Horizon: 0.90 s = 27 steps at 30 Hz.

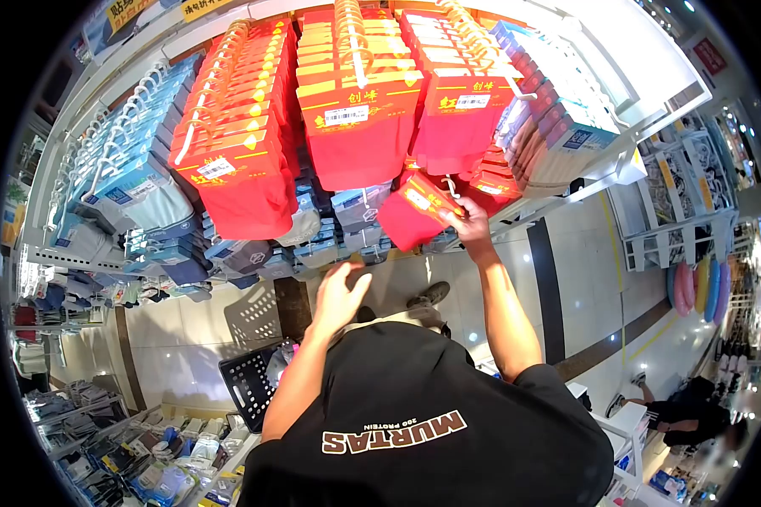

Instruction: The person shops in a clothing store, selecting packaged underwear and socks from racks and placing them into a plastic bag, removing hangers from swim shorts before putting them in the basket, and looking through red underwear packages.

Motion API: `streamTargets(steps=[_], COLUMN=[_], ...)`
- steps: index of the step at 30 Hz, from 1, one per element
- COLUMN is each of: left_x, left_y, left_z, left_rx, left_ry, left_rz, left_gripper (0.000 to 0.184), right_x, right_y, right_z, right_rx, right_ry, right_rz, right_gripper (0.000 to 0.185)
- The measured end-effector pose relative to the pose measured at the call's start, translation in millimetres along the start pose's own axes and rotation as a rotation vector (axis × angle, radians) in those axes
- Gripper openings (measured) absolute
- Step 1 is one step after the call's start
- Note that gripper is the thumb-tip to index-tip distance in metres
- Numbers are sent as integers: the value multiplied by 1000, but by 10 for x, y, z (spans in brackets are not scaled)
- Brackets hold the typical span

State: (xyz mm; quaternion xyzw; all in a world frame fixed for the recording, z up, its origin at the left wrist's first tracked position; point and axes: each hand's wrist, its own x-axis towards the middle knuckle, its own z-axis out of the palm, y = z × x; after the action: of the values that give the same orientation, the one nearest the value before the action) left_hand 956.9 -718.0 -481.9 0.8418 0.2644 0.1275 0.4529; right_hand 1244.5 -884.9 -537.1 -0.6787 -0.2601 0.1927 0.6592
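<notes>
My right hand [468, 221] is closed on the edge of a red pack of socks [416, 209] with a yellow-printed card header. The pack hangs tilted near the tip of a white display hook [453, 188], below the upper row. More red packs [494, 183] sit just behind it. Lower and to the left, my left hand [344, 291] is in the air with its fingers apart, holding nothing. Above both hands hang thick rows of red packs, among them the middle row [355, 144] and the right row [452, 127], with white price stickers.
Light-blue packs [139, 198] hang at the left, and pale packs [558, 156] at the right end. Grey and blue packs [359, 211] fill the lower hooks. A black perforated basket [249, 384] is by my left arm. Another person [693, 414] is at the lower right.
</notes>
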Motion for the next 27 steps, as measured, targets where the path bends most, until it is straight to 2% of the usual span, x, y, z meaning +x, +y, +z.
streamTargets(steps=[1, 2, 3, 7, 8, 11, 12, 13, 15, 17, 19, 21, 22, 23, 24, 25, 27], left_x=[27, 32, 33, 56, 89, 150, 175, 186, 205, 147, 105, 45, 29, 37, 30, 23, 6], left_y=[37, 68, 84, 72, 87, 364, 430, 504, 527, 658, 810, 955, 1091, 1039, 1059, 1078, 1027], left_z=[76, 132, 180, 360, 364, 396, 400, 447, 452, 421, 419, 437, 381, 493, 490, 477, 495], left_rx=[-62, -109, -156, -436, -443, -414, -357, -382, -553, -618, -716, -846, -831, -797, -836, -875, -891], left_ry=[-3, -28, -56, -79, -146, -239, -291, -230, -440, -450, -449, -436, -469, -438, -481, -520, -476], left_rz=[27, -1, -28, -108, -124, 54, 157, 262, 129, 82, 67, 73, 0, 118, -1, -119, -100], left_gripper=[37, 35, 33, 31, 37, 45, 53, 43, 30, 22, 16, 14, 10, 5, 4, 5, 8], right_x=[-80, -169, -260, -563, -608, -755, -780, -803, -844, -843, -875, -920, -954, -1010, -1132, -1172, -1253], right_y=[-52, -106, -235, -775, -831, -929, -911, -908, -898, -769, -953, -876, -946, -896, -945, -1119, -1469], right_z=[-12, -21, -59, -174, -198, -156, -111, -51, 89, 230, 392, 459, 592, 656, 620, 683, 807], right_rx=[-54, 76, 254, 440, 472, 622, 693, 765, 864, 930, 1098, 1289, 1118, 1030, 1080, 1082, 1082], right_ry=[5, 33, 41, 93, 99, 98, 98, 97, 109, 192, 169, -69, 33, -1, -161, -106, 4], right_rz=[-35, -26, 95, 165, 169, 215, 228, 241, 287, 379, 490, 576, 606, 667, 584, 608, 650], right_gripper=[23, 20, 23, 29, 31, 37, 37, 38, 36, 38, 39, 43, 47, 48, 48, 47, 47])
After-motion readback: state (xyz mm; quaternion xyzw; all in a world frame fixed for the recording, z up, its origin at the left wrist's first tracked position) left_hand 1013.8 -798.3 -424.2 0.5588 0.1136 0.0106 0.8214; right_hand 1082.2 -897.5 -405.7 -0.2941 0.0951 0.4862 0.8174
